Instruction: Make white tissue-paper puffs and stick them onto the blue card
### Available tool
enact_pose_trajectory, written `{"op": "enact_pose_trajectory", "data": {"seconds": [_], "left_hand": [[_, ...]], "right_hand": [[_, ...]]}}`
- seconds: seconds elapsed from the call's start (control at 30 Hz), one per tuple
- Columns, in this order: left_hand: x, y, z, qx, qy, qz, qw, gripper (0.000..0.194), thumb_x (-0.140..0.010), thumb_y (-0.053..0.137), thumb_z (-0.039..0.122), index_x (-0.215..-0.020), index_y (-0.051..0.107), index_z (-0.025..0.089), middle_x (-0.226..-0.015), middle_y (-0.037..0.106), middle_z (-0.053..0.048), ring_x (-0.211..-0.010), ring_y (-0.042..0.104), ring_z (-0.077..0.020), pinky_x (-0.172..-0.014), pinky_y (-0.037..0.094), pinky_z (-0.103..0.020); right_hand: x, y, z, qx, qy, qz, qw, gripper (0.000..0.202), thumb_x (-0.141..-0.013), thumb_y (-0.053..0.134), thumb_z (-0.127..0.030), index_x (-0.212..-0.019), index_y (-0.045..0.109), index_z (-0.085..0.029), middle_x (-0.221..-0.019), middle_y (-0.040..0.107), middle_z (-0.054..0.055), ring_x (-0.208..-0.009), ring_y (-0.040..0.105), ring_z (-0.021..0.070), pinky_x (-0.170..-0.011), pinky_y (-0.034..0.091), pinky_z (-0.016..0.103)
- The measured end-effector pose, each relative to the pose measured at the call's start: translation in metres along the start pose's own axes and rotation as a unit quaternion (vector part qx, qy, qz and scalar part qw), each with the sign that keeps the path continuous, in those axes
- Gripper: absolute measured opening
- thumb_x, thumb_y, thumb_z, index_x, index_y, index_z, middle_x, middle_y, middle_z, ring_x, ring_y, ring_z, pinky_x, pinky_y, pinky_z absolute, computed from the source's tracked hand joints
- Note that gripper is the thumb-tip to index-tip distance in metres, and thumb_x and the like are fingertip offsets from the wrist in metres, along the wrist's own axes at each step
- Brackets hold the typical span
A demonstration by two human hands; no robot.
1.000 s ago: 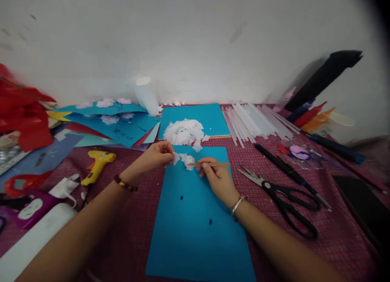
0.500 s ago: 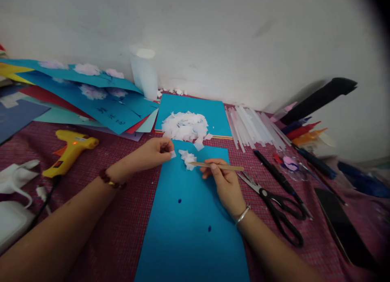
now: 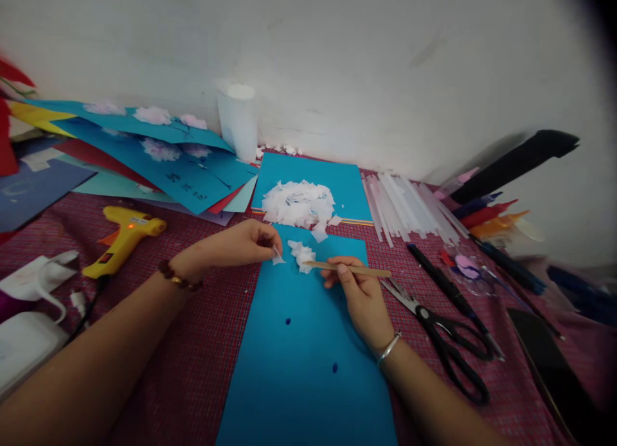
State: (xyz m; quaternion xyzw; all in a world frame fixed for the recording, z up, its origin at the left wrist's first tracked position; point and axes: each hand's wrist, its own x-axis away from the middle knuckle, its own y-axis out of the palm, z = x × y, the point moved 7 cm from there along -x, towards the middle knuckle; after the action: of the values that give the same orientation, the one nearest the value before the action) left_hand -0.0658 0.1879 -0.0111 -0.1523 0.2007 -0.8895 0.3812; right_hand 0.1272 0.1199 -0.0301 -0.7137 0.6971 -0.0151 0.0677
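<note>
Between the thumb and fingers of my left hand [image 3: 260,241] is a small piece of white tissue paper [image 3: 278,258], just above the left edge of a blue sheet of card [image 3: 299,382]. My right hand [image 3: 359,298] grips a flat wooden craft stick [image 3: 371,270]. The stick's tip touches or nearly touches a small cluster of white tissue pieces [image 3: 301,254] on the card. Two dark blue dots mark the card lower down. Beyond it, a heap of white tissue pieces [image 3: 299,203] lies on a stack of coloured card [image 3: 337,176].
To the right lie black-handled scissors [image 3: 456,349], a black pen [image 3: 436,276], glue sticks [image 3: 412,205] and a phone [image 3: 554,369]. A yellow glue gun [image 3: 120,237] with a lit orange light rests at left. Decorated blue cards [image 3: 193,176] and a white roll [image 3: 240,121] stand near the wall.
The whole view has shifted slightly, so things appear a little further right. My left hand has turned a bit, showing more of the tissue piece. The stick stays at the cluster.
</note>
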Motion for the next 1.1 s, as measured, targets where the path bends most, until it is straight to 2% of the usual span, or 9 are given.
{"op": "enact_pose_trajectory", "data": {"seconds": [0.13,0.23,0.4,0.6,0.67,0.77,0.87,1.0,1.1], "left_hand": [[0.002,-0.002,0.014,-0.061,0.072,0.008,0.995,0.016,-0.070,0.053,0.012,-0.072,0.067,0.019,-0.084,0.063,-0.002,-0.081,0.059,-0.0138,-0.072,0.044,-0.025],[0.000,0.005,0.008,-0.076,0.060,-0.013,0.995,0.023,-0.070,0.048,0.009,-0.071,0.068,0.019,-0.077,0.064,-0.001,-0.072,0.059,-0.0124,-0.067,0.045,-0.024],[-0.008,0.011,0.003,-0.099,0.056,0.035,0.993,0.023,-0.066,0.045,0.004,-0.065,0.065,0.016,-0.077,0.063,-0.002,-0.073,0.059,-0.0120,-0.069,0.045,-0.025],[-0.006,-0.001,0.005,-0.010,0.003,0.039,0.999,0.017,-0.078,0.055,0.026,-0.084,0.067,0.016,-0.083,0.067,-0.003,-0.077,0.060,-0.0147,-0.069,0.045,-0.026],[-0.003,-0.006,0.008,-0.008,0.016,0.026,1.000,0.018,-0.080,0.055,0.028,-0.083,0.068,0.017,-0.085,0.067,-0.003,-0.081,0.059,-0.0143,-0.073,0.044,-0.026],[-0.002,-0.006,0.009,-0.033,0.035,-0.002,0.999,0.018,-0.081,0.053,0.025,-0.083,0.068,0.017,-0.089,0.066,-0.003,-0.083,0.057,-0.0133,-0.075,0.043,-0.025],[-0.004,0.002,-0.002,-0.050,0.000,-0.026,0.998,0.020,-0.081,0.050,0.024,-0.088,0.067,0.017,-0.082,0.065,-0.002,-0.072,0.055,-0.0115,-0.064,0.042,-0.022],[-0.005,0.003,-0.009,-0.084,-0.026,0.000,0.996,0.025,-0.076,0.051,0.019,-0.098,0.063,0.016,-0.076,0.061,-0.001,-0.063,0.051,-0.0105,-0.056,0.038,-0.021],[-0.003,-0.003,-0.005,-0.121,-0.030,0.028,0.992,0.024,-0.072,0.052,0.016,-0.095,0.061,0.015,-0.077,0.060,-0.001,-0.066,0.052,-0.0115,-0.057,0.038,-0.021]], "right_hand": [[0.000,-0.001,-0.002,0.008,-0.004,0.001,1.000,0.024,-0.092,0.047,-0.036,-0.096,0.060,-0.017,-0.083,0.066,0.005,-0.068,0.061,0.0161,-0.069,0.049,0.031],[0.000,0.000,-0.003,0.012,-0.007,0.000,1.000,0.024,-0.092,0.047,-0.036,-0.097,0.060,-0.017,-0.082,0.065,0.004,-0.068,0.061,0.0164,-0.069,0.049,0.032],[0.000,0.001,-0.003,0.013,-0.006,0.003,1.000,0.024,-0.092,0.047,-0.037,-0.096,0.060,-0.017,-0.082,0.065,0.004,-0.068,0.061,0.0163,-0.069,0.050,0.031],[-0.001,0.000,-0.001,0.005,0.003,0.006,1.000,0.023,-0.092,0.048,-0.036,-0.096,0.061,-0.017,-0.083,0.066,0.004,-0.068,0.061,0.0157,-0.069,0.049,0.030],[0.000,0.001,-0.001,0.001,0.004,0.003,1.000,0.022,-0.092,0.048,-0.035,-0.097,0.061,-0.017,-0.082,0.066,0.004,-0.068,0.061,0.0157,-0.068,0.049,0.030],[0.000,0.000,-0.001,0.001,0.001,0.006,1.000,0.021,-0.092,0.048,-0.035,-0.097,0.061,-0.018,-0.082,0.066,0.003,-0.069,0.062,0.0154,-0.069,0.049,0.030],[0.000,0.000,-0.001,0.002,0.003,0.005,1.000,0.021,-0.092,0.049,-0.034,-0.096,0.061,-0.018,-0.083,0.066,0.003,-0.068,0.062,0.0153,-0.069,0.050,0.030],[-0.001,0.000,-0.001,0.004,0.001,0.005,1.000,0.022,-0.092,0.049,-0.035,-0.096,0.061,-0.017,-0.082,0.066,0.004,-0.068,0.062,0.0152,-0.068,0.050,0.030],[-0.001,0.000,-0.001,0.005,-0.002,0.004,1.000,0.022,-0.092,0.049,-0.035,-0.096,0.062,-0.017,-0.083,0.065,0.004,-0.069,0.062,0.0151,-0.069,0.050,0.030]]}}
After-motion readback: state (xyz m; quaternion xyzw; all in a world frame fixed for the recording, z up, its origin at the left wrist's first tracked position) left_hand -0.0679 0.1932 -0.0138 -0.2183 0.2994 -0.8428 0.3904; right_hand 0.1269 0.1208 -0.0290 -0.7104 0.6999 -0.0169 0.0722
